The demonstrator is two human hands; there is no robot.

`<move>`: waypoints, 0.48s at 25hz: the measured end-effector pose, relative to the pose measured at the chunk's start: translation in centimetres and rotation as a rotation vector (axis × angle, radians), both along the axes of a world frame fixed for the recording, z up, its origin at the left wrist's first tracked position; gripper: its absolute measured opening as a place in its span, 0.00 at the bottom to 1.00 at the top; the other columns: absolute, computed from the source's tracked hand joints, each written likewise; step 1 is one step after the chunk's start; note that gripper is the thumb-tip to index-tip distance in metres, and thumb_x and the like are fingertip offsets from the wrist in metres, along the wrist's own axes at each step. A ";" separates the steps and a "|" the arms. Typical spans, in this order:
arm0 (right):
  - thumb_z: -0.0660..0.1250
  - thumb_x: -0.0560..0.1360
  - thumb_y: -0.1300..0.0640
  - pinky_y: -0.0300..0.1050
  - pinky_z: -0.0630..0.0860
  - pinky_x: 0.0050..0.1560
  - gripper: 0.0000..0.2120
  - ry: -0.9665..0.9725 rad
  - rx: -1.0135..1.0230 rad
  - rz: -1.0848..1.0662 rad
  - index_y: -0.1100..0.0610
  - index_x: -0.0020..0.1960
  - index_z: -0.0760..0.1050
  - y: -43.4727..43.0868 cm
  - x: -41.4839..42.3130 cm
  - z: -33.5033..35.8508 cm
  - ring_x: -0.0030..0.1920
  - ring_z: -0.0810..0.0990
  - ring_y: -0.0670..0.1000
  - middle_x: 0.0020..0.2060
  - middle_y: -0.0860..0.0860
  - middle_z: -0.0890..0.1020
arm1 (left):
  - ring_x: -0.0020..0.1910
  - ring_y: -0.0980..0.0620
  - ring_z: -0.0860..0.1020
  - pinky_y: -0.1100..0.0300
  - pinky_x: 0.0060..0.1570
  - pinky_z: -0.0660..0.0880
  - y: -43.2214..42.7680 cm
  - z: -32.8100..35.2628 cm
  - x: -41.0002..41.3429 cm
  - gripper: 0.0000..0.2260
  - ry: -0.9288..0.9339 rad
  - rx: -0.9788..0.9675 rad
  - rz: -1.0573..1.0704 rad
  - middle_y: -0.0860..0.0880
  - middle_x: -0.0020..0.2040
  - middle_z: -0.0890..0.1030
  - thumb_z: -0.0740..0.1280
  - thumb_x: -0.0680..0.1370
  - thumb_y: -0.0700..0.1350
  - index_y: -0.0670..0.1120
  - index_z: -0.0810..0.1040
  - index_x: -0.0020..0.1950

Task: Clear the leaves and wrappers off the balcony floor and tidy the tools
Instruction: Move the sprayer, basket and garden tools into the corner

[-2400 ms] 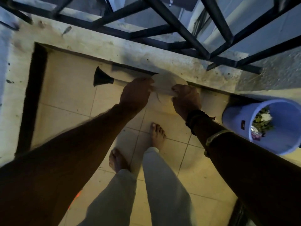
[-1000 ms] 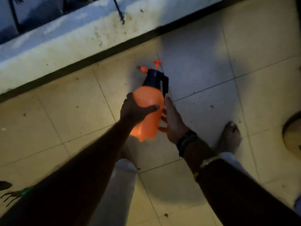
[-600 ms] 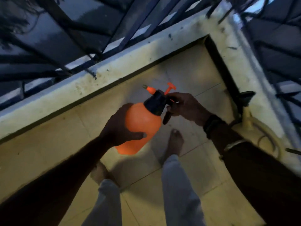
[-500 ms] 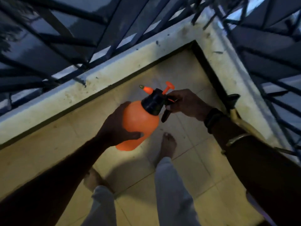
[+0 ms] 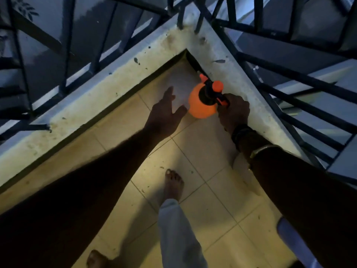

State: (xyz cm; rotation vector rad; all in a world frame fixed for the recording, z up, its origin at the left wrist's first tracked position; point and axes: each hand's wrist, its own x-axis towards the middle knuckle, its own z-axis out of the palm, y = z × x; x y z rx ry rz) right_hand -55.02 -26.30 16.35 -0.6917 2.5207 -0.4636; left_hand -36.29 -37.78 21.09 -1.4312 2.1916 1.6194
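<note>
One round orange plastic spray bottle with black pump head (image 5: 201, 104) sits in the stained concrete kerb (image 5: 123, 74) corner. Right hand (image 5: 233, 111) clamps its handle; left hand (image 5: 166, 115) beside it, fingers spread. Tiled floor (image 5: 202, 157) behind lies open.

One orange spray bottle (image 5: 201, 105), two hands, two bare feet, one blue bin (image 5: 295, 246).

Orange spray bottle (image 5: 201, 105) with black pump head, cream floor tiles (image 5: 204, 190), dark railing (image 5: 289, 74).

Sprayer's base (image 5: 201, 111) hidden in shadow; blue bin (image 5: 295, 246) cut off at the lower right edge.
</note>
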 end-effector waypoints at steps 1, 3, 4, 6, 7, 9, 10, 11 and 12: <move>0.67 0.75 0.58 0.61 0.82 0.49 0.10 0.008 0.004 -0.041 0.56 0.54 0.83 0.2 -0.5 -1.1 0.47 0.83 0.62 0.45 0.57 0.86 | 0.73 0.47 0.70 0.54 0.66 0.70 0.1 -1.1 -0.9 0.34 0.004 0.012 0.027 0.46 0.76 0.69 0.66 0.81 0.56 0.47 0.55 0.82; 0.67 0.76 0.60 0.60 0.81 0.51 0.10 -0.003 0.002 -0.100 0.56 0.55 0.82 0.6 -1.0 -2.8 0.48 0.83 0.63 0.47 0.57 0.85 | 0.73 0.47 0.70 0.53 0.67 0.70 0.0 -2.4 -2.0 0.33 0.017 0.046 0.064 0.47 0.76 0.70 0.65 0.81 0.57 0.47 0.57 0.81; 0.66 0.76 0.61 0.59 0.81 0.53 0.11 -0.006 0.008 -0.128 0.56 0.56 0.82 0.9 -1.2 -3.4 0.50 0.83 0.62 0.49 0.57 0.86 | 0.73 0.48 0.70 0.53 0.68 0.70 0.0 -3.4 -2.1 0.33 0.015 0.051 0.077 0.47 0.76 0.70 0.65 0.81 0.57 0.47 0.58 0.81; 0.66 0.75 0.58 0.58 0.82 0.53 0.15 -0.015 0.016 -0.175 0.53 0.60 0.81 1.6 -1.6 -4.8 0.50 0.84 0.61 0.50 0.55 0.86 | 0.73 0.48 0.71 0.52 0.68 0.71 0.1 -4.6 -2.2 0.32 -0.002 0.070 0.084 0.46 0.75 0.70 0.65 0.81 0.58 0.47 0.59 0.81; 0.65 0.72 0.55 0.59 0.83 0.50 0.16 -0.031 0.019 -0.178 0.50 0.60 0.80 2.0 -1.9 -5.5 0.47 0.85 0.60 0.49 0.54 0.86 | 0.73 0.48 0.71 0.52 0.68 0.71 0.1 -4.7 -2.2 0.32 -0.001 0.079 0.101 0.46 0.75 0.71 0.65 0.81 0.58 0.46 0.59 0.80; 0.65 0.69 0.52 0.60 0.83 0.46 0.18 -0.062 0.068 -0.130 0.48 0.58 0.79 3.0 -2.5 -6.6 0.44 0.85 0.60 0.46 0.52 0.86 | 0.72 0.47 0.71 0.49 0.68 0.72 0.2 -4.4 -1.8 0.32 0.020 0.085 0.149 0.45 0.75 0.71 0.65 0.81 0.58 0.46 0.61 0.80; 0.66 0.68 0.52 0.60 0.83 0.47 0.18 -0.071 0.088 -0.146 0.49 0.58 0.78 3.2 -2.4 -6.3 0.44 0.85 0.61 0.46 0.53 0.86 | 0.72 0.46 0.72 0.47 0.69 0.72 0.2 -4.2 -1.3 0.31 0.024 0.087 0.171 0.45 0.75 0.72 0.65 0.80 0.58 0.47 0.61 0.79; 0.68 0.69 0.53 0.61 0.82 0.50 0.20 -0.075 0.083 -0.199 0.50 0.61 0.77 3.2 -2.0 -5.3 0.47 0.85 0.61 0.49 0.54 0.85 | 0.72 0.46 0.72 0.46 0.69 0.73 0.3 -3.5 -0.6 0.31 0.024 0.089 0.201 0.45 0.74 0.72 0.65 0.80 0.59 0.47 0.62 0.79; 0.70 0.71 0.55 0.62 0.81 0.55 0.22 -0.076 0.058 -0.257 0.53 0.65 0.76 3.0 -1.2 -3.6 0.53 0.83 0.62 0.54 0.57 0.83 | 0.71 0.46 0.73 0.46 0.68 0.73 0.5 -2.6 0.0 0.30 0.018 0.088 0.231 0.45 0.73 0.73 0.65 0.80 0.59 0.47 0.63 0.79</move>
